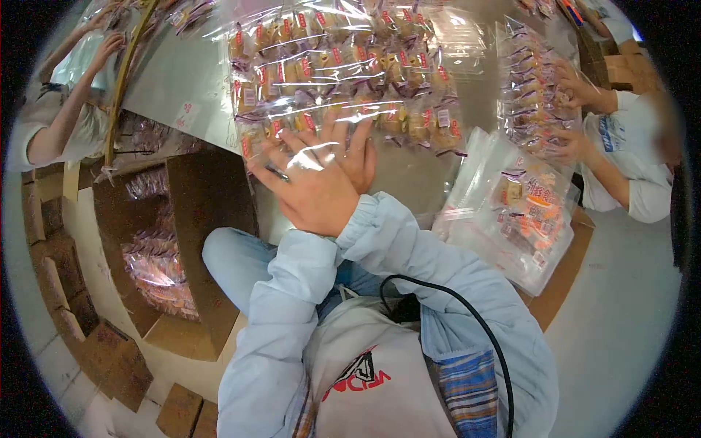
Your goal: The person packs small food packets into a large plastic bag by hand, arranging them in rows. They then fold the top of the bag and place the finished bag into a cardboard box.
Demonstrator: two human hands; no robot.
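Note:
A large clear plastic bag holds rows of small wrapped snacks with red labels. It lies on the metal table in front of me. My right hand, with a ring on one finger, rests palm down on the bag's near left part, its fingers spread. Partly beneath it, my left hand also lies flat on the bag, fingers stretched out; its back is mostly hidden. The wrists cross, and neither hand grips anything.
Flat printed bags are stacked on the right. Beyond them, a co-worker's hands touch a row of snacks. An open carton with packed bags stands at left, below the metal table. Another person's arms show at far left.

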